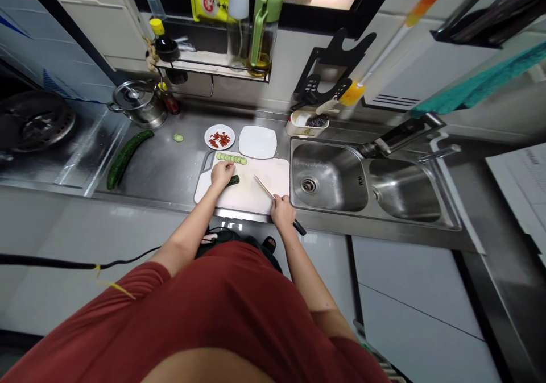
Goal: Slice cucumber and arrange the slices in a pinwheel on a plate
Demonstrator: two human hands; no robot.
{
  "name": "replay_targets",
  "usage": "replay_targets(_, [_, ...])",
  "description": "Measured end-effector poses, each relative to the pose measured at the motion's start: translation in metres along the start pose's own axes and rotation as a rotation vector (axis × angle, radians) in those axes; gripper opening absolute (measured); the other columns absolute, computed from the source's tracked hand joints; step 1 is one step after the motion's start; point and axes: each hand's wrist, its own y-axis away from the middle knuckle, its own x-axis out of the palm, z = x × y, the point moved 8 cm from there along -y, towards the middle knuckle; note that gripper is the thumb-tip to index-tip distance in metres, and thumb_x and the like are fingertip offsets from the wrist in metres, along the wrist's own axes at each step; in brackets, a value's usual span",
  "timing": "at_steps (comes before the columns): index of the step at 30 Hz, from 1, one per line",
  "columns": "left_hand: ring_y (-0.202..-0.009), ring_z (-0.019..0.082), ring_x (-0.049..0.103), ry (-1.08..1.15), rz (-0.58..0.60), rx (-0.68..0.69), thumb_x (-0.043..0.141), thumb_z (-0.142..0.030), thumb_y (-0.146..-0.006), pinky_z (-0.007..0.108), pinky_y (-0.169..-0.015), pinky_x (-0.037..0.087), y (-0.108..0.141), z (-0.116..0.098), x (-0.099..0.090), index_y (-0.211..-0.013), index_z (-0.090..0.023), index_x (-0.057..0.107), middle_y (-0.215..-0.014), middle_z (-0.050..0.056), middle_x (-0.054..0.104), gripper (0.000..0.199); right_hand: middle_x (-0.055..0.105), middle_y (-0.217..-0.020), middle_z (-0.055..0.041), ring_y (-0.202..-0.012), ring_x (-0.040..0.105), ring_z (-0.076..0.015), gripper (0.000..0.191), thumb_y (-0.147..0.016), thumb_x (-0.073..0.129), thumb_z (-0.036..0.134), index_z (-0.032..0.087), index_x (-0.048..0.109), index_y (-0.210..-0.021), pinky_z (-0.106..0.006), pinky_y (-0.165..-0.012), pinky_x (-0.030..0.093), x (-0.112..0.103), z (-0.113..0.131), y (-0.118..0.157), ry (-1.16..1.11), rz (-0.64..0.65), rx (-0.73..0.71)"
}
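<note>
Cutting board [249, 192]: white plastic, smooth, matt.
Knife [264, 188]: bright metal blade, glossy black plastic handle.
Cucumber [234, 180]: glossy, dark green skin.
Countertop [157, 164]: stainless steel, shiny.
Sink [328, 177]: brushed stainless steel.
Pot [139, 110]: polished steel.
Shirt [205, 309]: matt red cloth.

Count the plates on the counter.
2: a round plate holding chopped red pieces, and a square white plate beside it, both behind the cutting board.

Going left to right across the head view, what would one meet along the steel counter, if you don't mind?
Gas burner, whole cucumber, cucumber slice, round plate of red pieces, square white plate, double steel sink.
</note>
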Motion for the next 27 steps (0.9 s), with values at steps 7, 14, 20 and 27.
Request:
replay_targets(7, [-0.112,0.027,0.054,-0.236,0.195,0.093,0.070,-0.042,-0.073,0.037,-0.096,0.041,0.042,0.006,-0.002,-0.119,-0.028,0.063,-0.115,0.007,0.063,0.049,0.049,-0.116,-0.0086,-0.090,0.060,-0.0171,0.039,-0.101,0.029,0.032,0.030,0.050,-0.134,-0.028,-0.077,0.043,-0.002,0.003,-0.005,-0.006,0.028,-0.004])
replay_targets(14, [-0.104,0.024,0.059,-0.112,0.219,0.052,0.071,-0.032,-0.072,0.032,-0.091,0.044,0.039,0.019,-0.001,-0.113,-0.027,0.067,-0.111,0.005,0.067,0.042,0.050,-0.115,-0.0089,-0.090,0.061,-0.0172,0.039,-0.101,0.030,0.032,0.029,0.050,-0.134,-0.028,-0.078,0.042,-0.003,0.008,-0.004,-0.002,0.041,-0.011])
replay_targets(20, [-0.085,0.017,0.063,0.392,0.016,-0.226,0.076,-0.031,-0.064,0.027,-0.078,0.050,0.007,0.072,-0.033,-0.112,-0.016,0.066,-0.095,0.004,0.070,0.051,0.052,-0.116,-0.0104,-0.092,0.061,-0.0184,0.040,-0.101,0.028,0.031,0.026,0.050,-0.134,-0.029,-0.079,0.043,-0.003,0.006,-0.004,0.004,0.069,-0.006])
replay_targets(27, [-0.074,0.014,0.062,0.546,-0.117,-0.433,0.077,-0.032,-0.061,0.024,-0.069,0.050,-0.012,0.140,-0.072,-0.104,-0.012,0.066,-0.087,0.005,0.069,0.049,0.055,-0.115,-0.0130,-0.094,0.062,-0.0211,0.037,-0.101,0.029,0.031,0.020,0.049,-0.129,-0.032,-0.079,0.045,-0.001,0.004,-0.012,0.002,0.075,-0.023])
